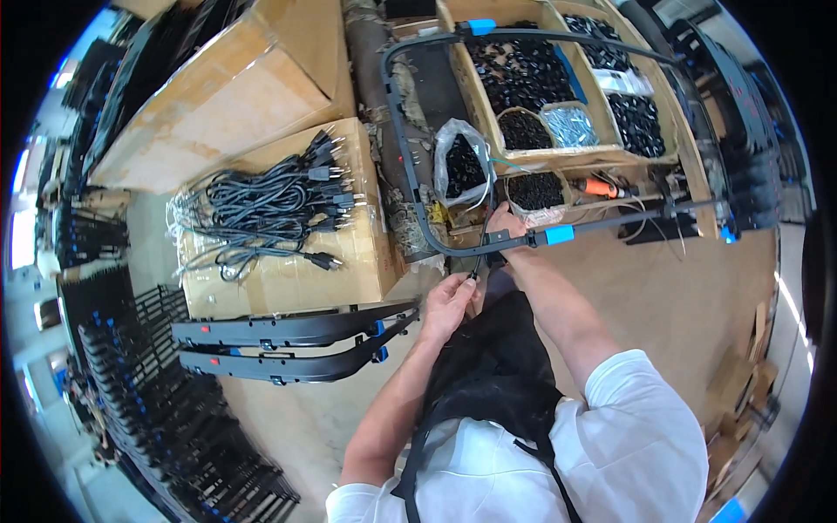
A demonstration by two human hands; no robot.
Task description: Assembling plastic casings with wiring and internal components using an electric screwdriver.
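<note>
A black tubular frame [410, 161] with rounded corners lies across the bench, blue pieces on its bars. At its near bar, my left hand [448, 303] is closed in a pinch on a black cable [476, 268], just below the bar. My right hand [508, 225] is closed beside the bar, where the cable passes its fingers. The bar and the hand itself partly hide that grip. A clear plastic bag [462, 166] of small black parts sits inside the frame, left of my right hand. Right of that hand stands a tub [537, 193] of small dark screws.
Black power cords [270, 200] lie bundled on a cardboard box [261, 292] at left. Dark curved bars [296, 331] rest before it. A wooden tray [558, 157] holds black parts and silver screws. An orange-handled tool [602, 187] lies beside the tub. Black frames [174, 418] are stacked at lower left.
</note>
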